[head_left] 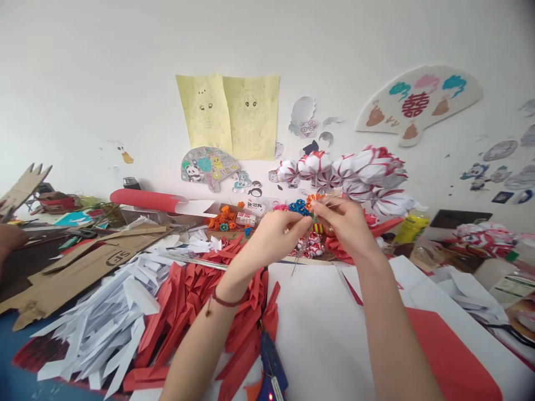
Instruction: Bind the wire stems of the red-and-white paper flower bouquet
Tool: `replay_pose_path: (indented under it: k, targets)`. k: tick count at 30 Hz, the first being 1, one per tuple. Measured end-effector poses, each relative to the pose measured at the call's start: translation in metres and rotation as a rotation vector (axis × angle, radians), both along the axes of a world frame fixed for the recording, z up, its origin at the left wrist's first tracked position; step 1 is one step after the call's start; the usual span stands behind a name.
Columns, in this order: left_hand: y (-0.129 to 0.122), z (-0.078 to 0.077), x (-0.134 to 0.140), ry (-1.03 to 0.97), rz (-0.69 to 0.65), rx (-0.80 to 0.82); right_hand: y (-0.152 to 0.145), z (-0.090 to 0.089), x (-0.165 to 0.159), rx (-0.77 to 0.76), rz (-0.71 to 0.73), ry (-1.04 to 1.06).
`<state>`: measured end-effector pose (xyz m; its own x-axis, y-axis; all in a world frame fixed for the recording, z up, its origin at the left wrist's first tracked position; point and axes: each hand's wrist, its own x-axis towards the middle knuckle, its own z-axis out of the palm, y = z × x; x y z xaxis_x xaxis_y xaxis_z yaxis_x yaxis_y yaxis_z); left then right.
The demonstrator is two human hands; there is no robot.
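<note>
Both of my hands are raised close together over the back of the table, fingertips bent in. My left hand (276, 236) is closed in a pinch, and what lies between its fingers is too small to make out. Just to its right, my right hand (345, 220) pinches too, with thin wire-like lines at its fingertips. An orange flower (312, 200) shows right at those fingertips, with blue flowers (298, 207) beside it. Above them stands a bunch of red-and-white folded paper flowers (368, 172). I cannot tell which of these, if any, my fingers hold.
White paper strips (108, 312) and red paper strips (188, 306) lie heaped at left. A blue glue gun (271, 367) with a lit red light rests in front. White sheets (317, 328) and red paper (447, 351) cover the right. Cardboard (83, 267) and another person's hand (10, 239) are far left.
</note>
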<state>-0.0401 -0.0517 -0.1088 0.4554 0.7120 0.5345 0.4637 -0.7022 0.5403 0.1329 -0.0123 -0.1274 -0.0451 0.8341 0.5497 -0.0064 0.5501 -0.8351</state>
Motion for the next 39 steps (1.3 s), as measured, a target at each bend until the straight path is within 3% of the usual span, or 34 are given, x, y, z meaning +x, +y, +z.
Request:
replay_pose_path:
  k: [2, 5, 9, 14, 18, 25, 31, 36, 39]
  targets:
    - [0.002, 0.005, -0.006, -0.109, -0.207, -0.148, 0.0, 0.001, 0.007, -0.035, 0.129, 0.102]
    - [0.008, 0.002, -0.004, -0.345, -0.349, -0.308, -0.002, 0.002, 0.009, -0.004, 0.237, 0.162]
    - [0.017, -0.008, 0.005, -0.495, -0.42, -0.422, -0.008, 0.005, 0.002, 0.001, 0.252, 0.139]
    - [0.018, -0.011, 0.009, -0.545, -0.417, -0.423, -0.017, 0.01, -0.002, 0.074, 0.205, 0.064]
    - [0.012, -0.01, 0.011, -0.441, -0.279, -0.229, -0.024, 0.015, -0.001, 0.145, 0.142, 0.023]
    - [0.0, -0.017, 0.025, -0.236, 0.179, 0.356, -0.033, 0.024, -0.004, 0.237, 0.03, -0.027]
    - [0.0, -0.03, 0.035, -0.063, 0.561, 0.718, -0.038, 0.024, -0.015, 0.282, -0.152, -0.123]
    - [0.003, -0.035, 0.035, 0.007, 0.728, 0.895, -0.041, 0.023, -0.025, 0.226, -0.188, -0.14]
    - [0.002, -0.031, 0.033, -0.042, 0.666, 0.852, -0.045, 0.027, -0.024, 0.259, -0.179, -0.132]
